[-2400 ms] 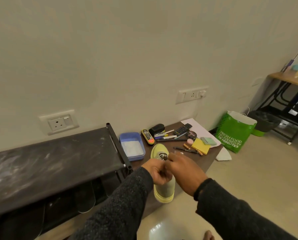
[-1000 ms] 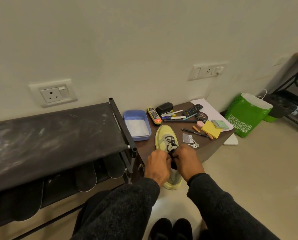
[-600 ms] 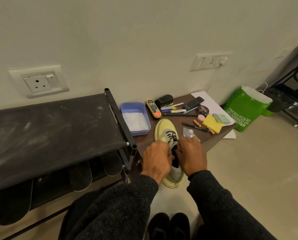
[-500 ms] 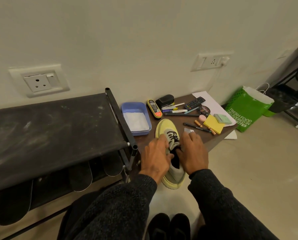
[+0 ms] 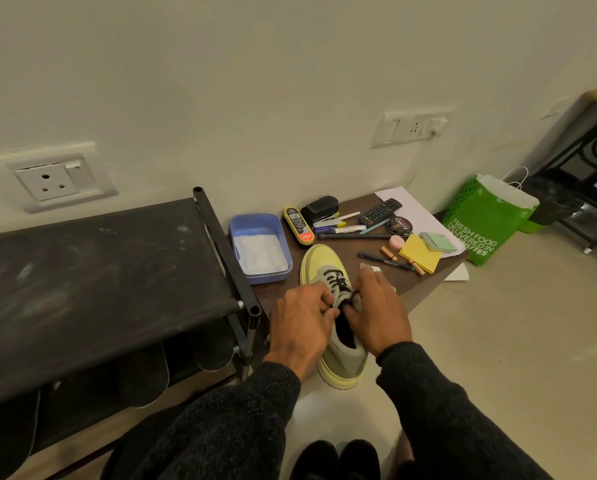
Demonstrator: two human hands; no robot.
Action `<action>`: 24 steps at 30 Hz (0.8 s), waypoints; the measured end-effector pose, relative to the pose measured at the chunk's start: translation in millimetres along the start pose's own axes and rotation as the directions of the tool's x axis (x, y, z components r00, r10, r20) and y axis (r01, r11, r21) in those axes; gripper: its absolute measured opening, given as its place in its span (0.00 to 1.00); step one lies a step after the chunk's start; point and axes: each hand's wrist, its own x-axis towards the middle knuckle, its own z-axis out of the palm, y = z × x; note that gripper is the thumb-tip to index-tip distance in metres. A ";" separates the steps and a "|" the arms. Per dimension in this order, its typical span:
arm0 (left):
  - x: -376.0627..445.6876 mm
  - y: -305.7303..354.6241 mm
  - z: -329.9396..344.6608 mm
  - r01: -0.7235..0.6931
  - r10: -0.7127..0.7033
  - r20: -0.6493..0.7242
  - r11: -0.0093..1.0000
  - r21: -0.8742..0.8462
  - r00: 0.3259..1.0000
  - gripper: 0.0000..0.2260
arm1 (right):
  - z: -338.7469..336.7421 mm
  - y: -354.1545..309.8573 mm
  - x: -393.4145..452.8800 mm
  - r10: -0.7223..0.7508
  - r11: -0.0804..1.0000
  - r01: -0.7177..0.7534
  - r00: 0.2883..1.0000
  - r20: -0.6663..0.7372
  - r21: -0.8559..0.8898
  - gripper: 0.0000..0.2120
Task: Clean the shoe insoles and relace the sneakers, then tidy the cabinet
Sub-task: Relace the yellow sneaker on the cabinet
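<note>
A yellow-green and grey sneaker (image 5: 319, 268) with black laces (image 5: 337, 281) lies on the low brown cabinet (image 5: 425, 278), its heel hanging over the front edge. My left hand (image 5: 302, 327) pinches the lace at the left side of the shoe's opening. On the shoe's right side my right hand (image 5: 380, 313) holds the tongue and lace with its thumb, the fingers spread over the side. A black shoe rack (image 5: 92, 271) stands to the left, with dark insoles (image 5: 150, 379) hanging below its top shelf.
On the cabinet lie a blue tray (image 5: 260, 249) with a white cloth, a shoe-polish applicator (image 5: 299, 225), pens, a remote (image 5: 380, 211), a polish tin (image 5: 399, 225) and yellow sticky notes (image 5: 420, 252). A green paper bag (image 5: 486, 220) stands on the floor at right.
The view dropped from looking out at the wall to looking down at the shoe. Both hands came down from mid-air onto the sneaker's opening and shifted their hold on the laces.
</note>
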 end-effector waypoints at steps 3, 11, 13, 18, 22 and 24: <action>3.2 5.3 2.9 0.011 -0.011 -0.003 0.998 0.068 1.000 0.11 | -8.9 11.8 -20.6 -0.069 0.989 0.071 0.997 -0.022 0.131 0.18; 7.5 16.1 14.7 -0.020 0.024 -0.018 0.981 0.191 1.000 0.17 | -33.4 9.8 -60.0 -0.105 0.978 0.046 0.953 0.285 0.205 0.16; 10.2 17.6 17.1 0.008 -0.010 0.005 0.983 0.184 1.000 0.17 | -36.7 10.4 -62.3 -0.094 0.988 0.038 0.911 0.401 0.147 0.21; 16.0 22.3 16.9 0.068 -0.077 0.081 0.991 0.114 0.994 0.23 | -23.9 2.0 -60.9 -0.035 0.997 0.065 0.890 0.455 -0.050 0.24; 0.6 26.9 -0.1 0.010 -0.017 0.173 0.999 0.041 0.985 0.24 | -36.1 -1.8 -61.0 -0.061 0.997 0.073 0.910 0.410 -0.012 0.20; -12.2 31.1 -19.7 -0.080 0.056 0.257 0.993 0.086 0.965 0.20 | -55.9 -7.7 -63.3 -0.068 0.996 0.087 0.915 0.398 -0.030 0.16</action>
